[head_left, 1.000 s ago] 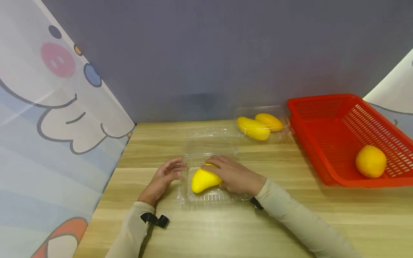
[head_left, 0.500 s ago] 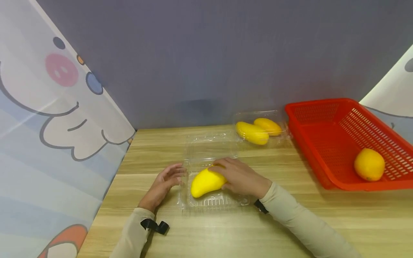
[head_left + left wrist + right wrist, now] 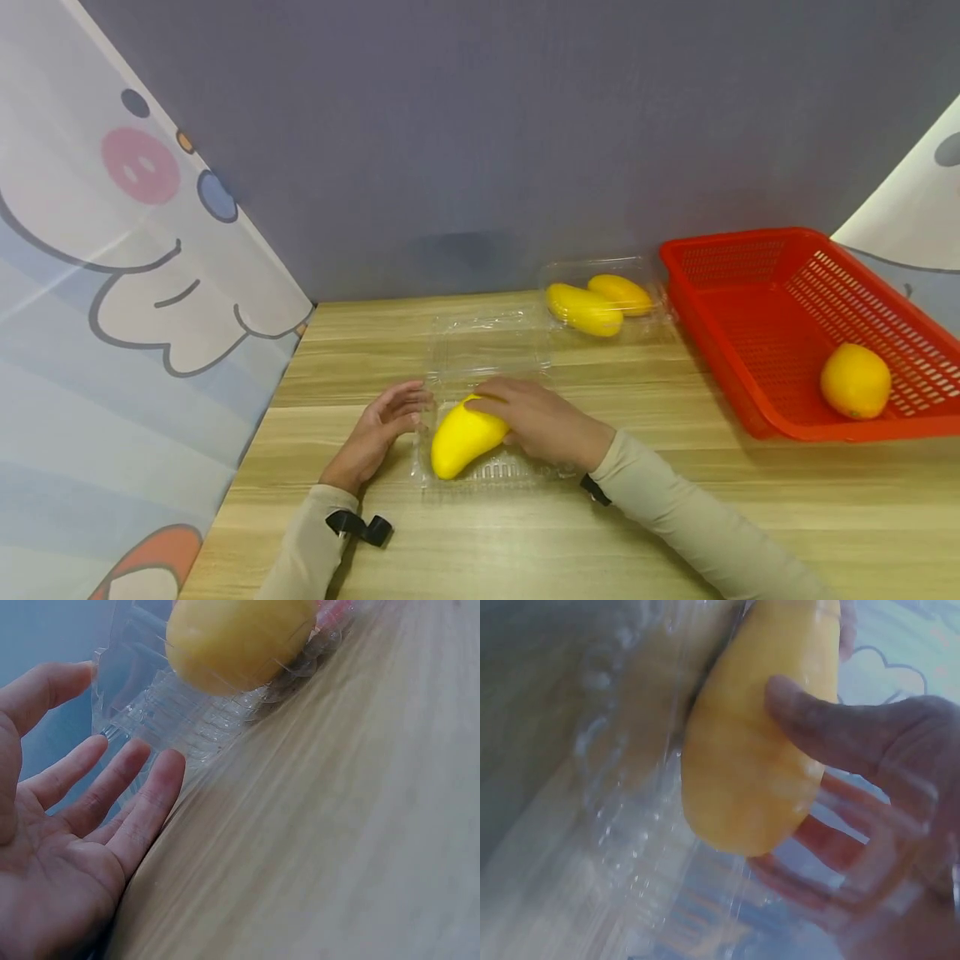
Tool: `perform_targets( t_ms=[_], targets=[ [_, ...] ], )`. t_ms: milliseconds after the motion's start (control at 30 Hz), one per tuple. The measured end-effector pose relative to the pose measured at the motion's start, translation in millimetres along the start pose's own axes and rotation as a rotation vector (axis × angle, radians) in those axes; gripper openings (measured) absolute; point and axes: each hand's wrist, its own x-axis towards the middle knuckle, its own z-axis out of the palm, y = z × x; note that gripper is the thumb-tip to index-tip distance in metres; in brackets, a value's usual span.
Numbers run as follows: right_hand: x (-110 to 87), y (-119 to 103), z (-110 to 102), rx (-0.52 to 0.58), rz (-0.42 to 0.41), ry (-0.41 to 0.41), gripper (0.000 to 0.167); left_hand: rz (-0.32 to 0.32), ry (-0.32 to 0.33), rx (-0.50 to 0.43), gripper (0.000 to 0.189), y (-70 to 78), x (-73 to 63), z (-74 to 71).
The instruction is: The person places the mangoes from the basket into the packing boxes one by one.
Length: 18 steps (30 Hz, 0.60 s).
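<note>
In the head view a yellow mango (image 3: 461, 437) sits slantwise over the base of an opened clear plastic clamshell box (image 3: 502, 473). My right hand (image 3: 543, 419) grips it from the right; the right wrist view shows the thumb on one side of the mango (image 3: 757, 750) and the fingers round the other. Beside the box's left wall is my left hand (image 3: 378, 429), its fingers relaxed and slightly bent. In the left wrist view the fingertips of that hand (image 3: 82, 817) are right at the clear wall. The lid (image 3: 491, 343) lies folded back, away from me.
Another clear box (image 3: 652, 315) with two yellow mangoes (image 3: 585, 309) stands at the back, against the grey wall. To the right is a red plastic basket (image 3: 720, 358) holding one round orange-yellow fruit (image 3: 856, 381). A cartoon-printed panel (image 3: 150, 292) borders the wooden table on the left.
The right hand has shifted the mango a little left and toward me, turning its near end downward in the head view. The left hand stays by the box wall.
</note>
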Motion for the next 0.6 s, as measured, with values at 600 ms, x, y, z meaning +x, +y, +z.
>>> perform_targets(
  t_ms=[600],
  targets=[
    [2.5,-5.6,4.3,0.03,0.008,-0.027,0.071,-0.019,0.0,0.011,0.058,-1.3,-0.6,-1.3]
  ],
)
